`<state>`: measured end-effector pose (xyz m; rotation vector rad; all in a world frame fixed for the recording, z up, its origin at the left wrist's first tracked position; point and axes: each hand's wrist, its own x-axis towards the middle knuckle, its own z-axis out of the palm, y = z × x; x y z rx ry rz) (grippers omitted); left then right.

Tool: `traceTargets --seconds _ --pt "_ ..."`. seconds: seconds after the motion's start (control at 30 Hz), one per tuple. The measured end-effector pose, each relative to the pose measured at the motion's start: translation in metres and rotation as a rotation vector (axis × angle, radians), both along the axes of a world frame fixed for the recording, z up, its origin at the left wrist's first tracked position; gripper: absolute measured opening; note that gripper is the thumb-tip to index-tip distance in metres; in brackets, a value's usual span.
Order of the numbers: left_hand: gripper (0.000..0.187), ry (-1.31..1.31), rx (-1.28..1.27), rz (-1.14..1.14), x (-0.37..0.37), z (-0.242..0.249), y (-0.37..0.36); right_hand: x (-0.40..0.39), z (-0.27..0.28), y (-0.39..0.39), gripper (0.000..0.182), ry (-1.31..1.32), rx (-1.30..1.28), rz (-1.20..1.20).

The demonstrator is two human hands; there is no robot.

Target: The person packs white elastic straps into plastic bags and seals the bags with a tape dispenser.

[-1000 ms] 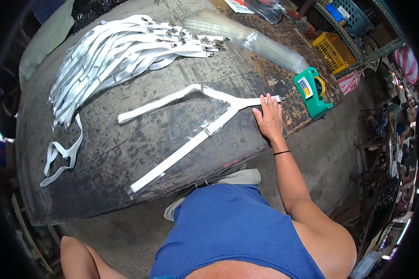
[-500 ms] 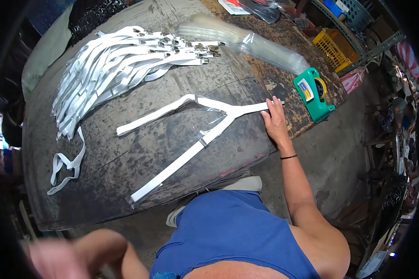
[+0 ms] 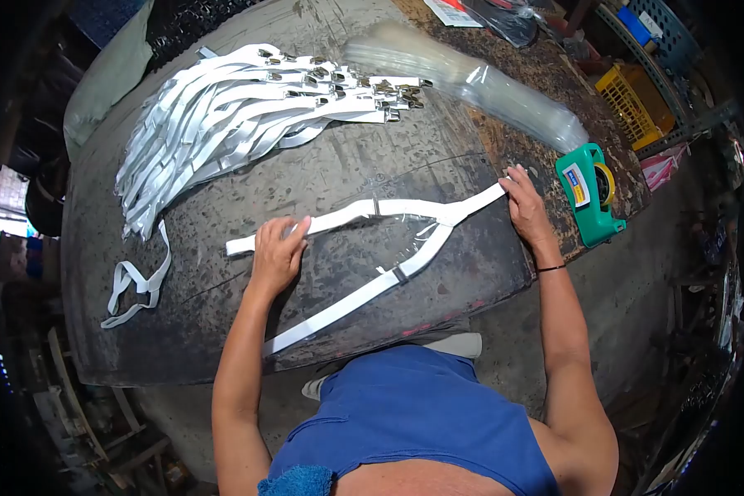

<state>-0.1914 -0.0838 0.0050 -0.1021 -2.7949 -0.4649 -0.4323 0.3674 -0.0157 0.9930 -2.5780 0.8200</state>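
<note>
A white Y-shaped strap with dark sliders lies spread over the worn grey table. My left hand rests on its upper long arm near the left end, fingers bent and somewhat apart over the band. At the strap's short right end is my right hand, with its fingertips on the band; whether they pinch it is hard to tell. Just right of that hand stands a green tape dispenser with a yellow-cored roll. A big pile of white straps with metal clips lies at the upper left.
A small loose white strap lies at the table's left. Clear plastic sleeves stretch across the back of the table. A yellow basket and a blue-grey crate are at the upper right.
My left hand has come from the lower left onto the strap's upper arm. The two long arms of the strap have shifted, and the whole view has moved slightly.
</note>
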Motion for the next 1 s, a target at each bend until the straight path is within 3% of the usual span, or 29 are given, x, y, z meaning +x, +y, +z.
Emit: traceTargets --seconds 0.17,0.3,0.43,0.6,0.77,0.9,1.0 --pt "0.048 -0.032 -0.010 -0.033 0.021 0.006 0.012 -0.027 0.003 0.002 0.038 -0.025 0.053 0.077" --pt "0.061 -0.073 -0.032 -0.003 0.015 0.024 0.026 -0.040 0.006 0.003 0.040 0.000 0.120 0.106" --pt "0.071 -0.042 -0.035 -0.186 -0.029 0.034 0.075 -0.042 0.007 0.001 0.040 0.003 0.145 0.126" --pt "0.074 -0.233 -0.154 -0.257 -0.044 -0.001 0.104 -0.033 0.014 -0.003 0.042 0.084 0.182 0.033" --pt "0.076 -0.280 -0.139 -0.246 -0.041 0.001 0.104 0.021 0.057 -0.051 0.041 0.065 -0.017 0.022" --pt "0.076 -0.232 -0.121 -0.239 -0.038 -0.002 0.102 0.090 0.079 -0.122 0.067 -0.010 0.234 0.264" --pt "0.076 -0.208 -0.132 -0.203 -0.028 -0.006 0.089 0.124 0.060 -0.157 0.076 -0.027 0.461 0.395"
